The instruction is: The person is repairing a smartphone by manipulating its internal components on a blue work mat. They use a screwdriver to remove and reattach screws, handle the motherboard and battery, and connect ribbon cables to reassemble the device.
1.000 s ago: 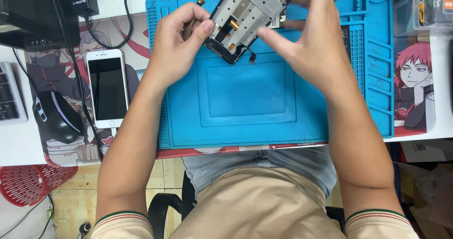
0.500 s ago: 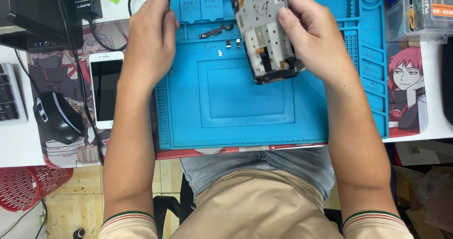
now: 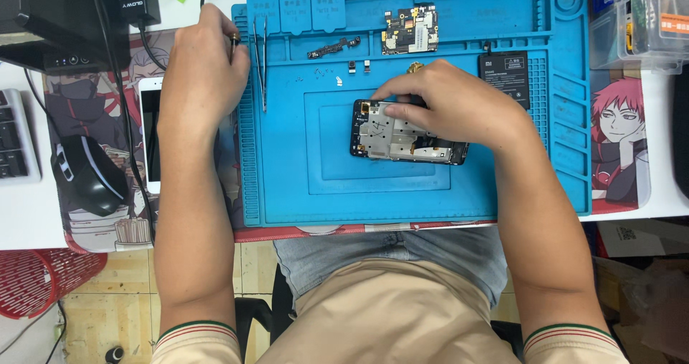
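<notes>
An opened black phone (image 3: 398,138) with its metal inner frame showing lies flat in the middle of the blue work mat (image 3: 301,192). My right hand (image 3: 459,105) rests on its upper right part, fingertips pressing on the frame. My left hand (image 3: 201,73) is at the mat's upper left edge, fingers curled around a thin dark tool (image 3: 234,39) whose tip sticks out. Metal tweezers (image 3: 259,62) lie just right of that hand.
On the mat's far strip lie a circuit board (image 3: 409,37), a flex strip (image 3: 334,47), small parts (image 3: 359,66) and a black battery (image 3: 504,77). A white phone (image 3: 149,138), a mouse (image 3: 90,174) and a keyboard (image 3: 14,134) lie left. Plastic boxes (image 3: 639,19) stand right.
Both hands held the opened phone up; the right hand has laid it flat on the mat. The left hand let go and moved to the mat's left edge.
</notes>
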